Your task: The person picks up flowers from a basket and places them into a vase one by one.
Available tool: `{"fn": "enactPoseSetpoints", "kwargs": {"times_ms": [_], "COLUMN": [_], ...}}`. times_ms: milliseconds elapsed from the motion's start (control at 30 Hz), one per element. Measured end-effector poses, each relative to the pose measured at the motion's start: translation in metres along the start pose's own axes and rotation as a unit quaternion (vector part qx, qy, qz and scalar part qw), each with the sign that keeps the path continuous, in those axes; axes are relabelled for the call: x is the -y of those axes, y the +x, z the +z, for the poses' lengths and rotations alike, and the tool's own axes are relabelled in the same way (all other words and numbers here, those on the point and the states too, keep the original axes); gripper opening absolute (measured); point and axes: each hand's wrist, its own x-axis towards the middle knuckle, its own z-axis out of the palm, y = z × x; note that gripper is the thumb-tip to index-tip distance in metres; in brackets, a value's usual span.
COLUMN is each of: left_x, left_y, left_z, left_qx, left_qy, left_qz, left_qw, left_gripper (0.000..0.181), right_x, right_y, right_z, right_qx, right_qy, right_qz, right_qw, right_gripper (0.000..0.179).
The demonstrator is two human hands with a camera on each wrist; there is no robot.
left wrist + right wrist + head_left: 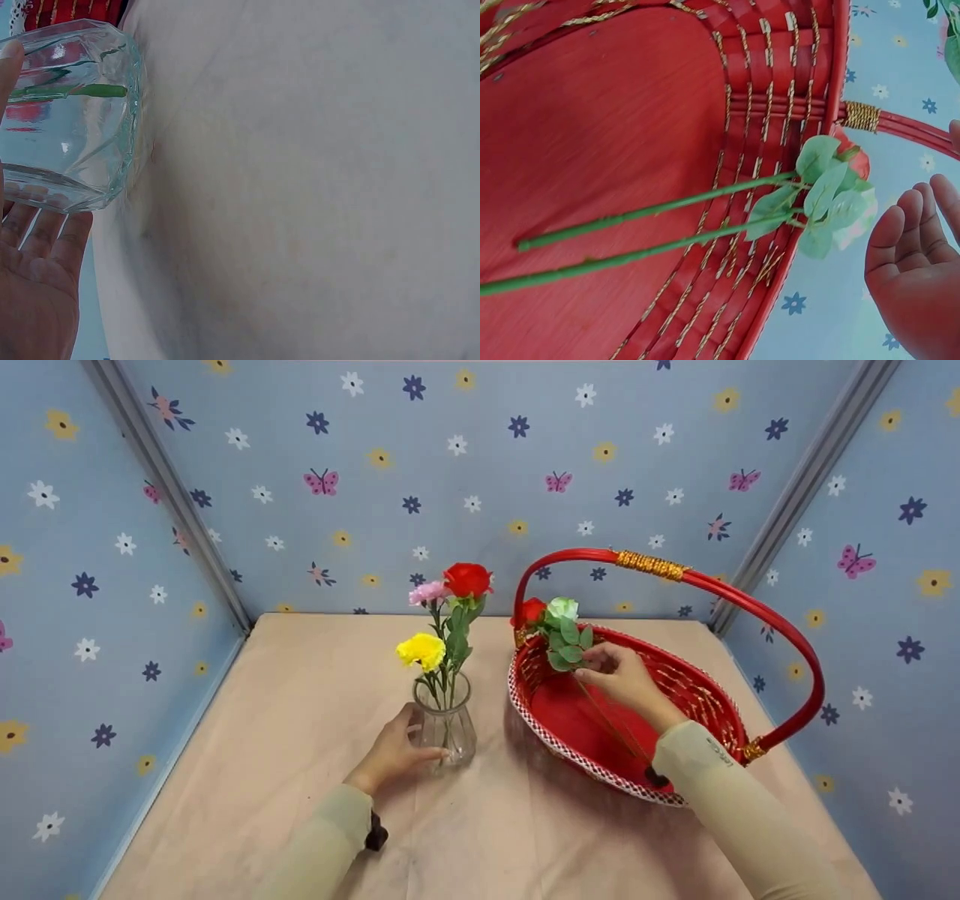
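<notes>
A clear glass vase [450, 739] stands on the table with a yellow carnation [421, 651], a pink carnation [428, 593] and a red rose [468, 580] in it. My left hand [394, 750] holds it from the left, thumb across the front, fingers around the far side. In the left wrist view a green stem [101, 91] shows through the glass [75, 142]. Over the basket, my right hand [619, 679] is beside the leaves of a white rose [562, 608], fingers loosely bent and apart from the stems [667, 202] in the right wrist view. Another red rose [531, 611] lies beside the white one.
The red woven basket [592, 772] with a white-checked rim stands right of the vase. Its tall handle [780, 622], wrapped in gold at the top, arches behind and to the right of my right hand. Flower-patterned panels [487, 472] enclose the cloth-covered table [300, 690].
</notes>
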Motion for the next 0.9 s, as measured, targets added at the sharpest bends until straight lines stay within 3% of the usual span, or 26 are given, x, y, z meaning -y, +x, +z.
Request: {"fn": "enactPoseSetpoints", "kwargs": {"times_ms": [367,900], "left_x": [-0.002,-0.003], "left_y": [0.001,0.000], "left_z": [-0.001,0.000], "left_qx": [0.000,0.001], "left_qy": [0.000,-0.005], "left_qz": [-0.001,-0.009], "left_qw": [1.0000,1.0000], "left_gripper": [0.091,0.091], "right_x": [-0.010,-0.028], "right_y": [-0.004,-0.004], "right_z": [-0.015,-0.048], "right_qx": [-0.003,0.121], "right_qy": [-0.027,-0.041], "right_qz": [0.004,0.025], "right_qw": [0.9996,0.9915], "right_gripper": [0.032,0.054]}}
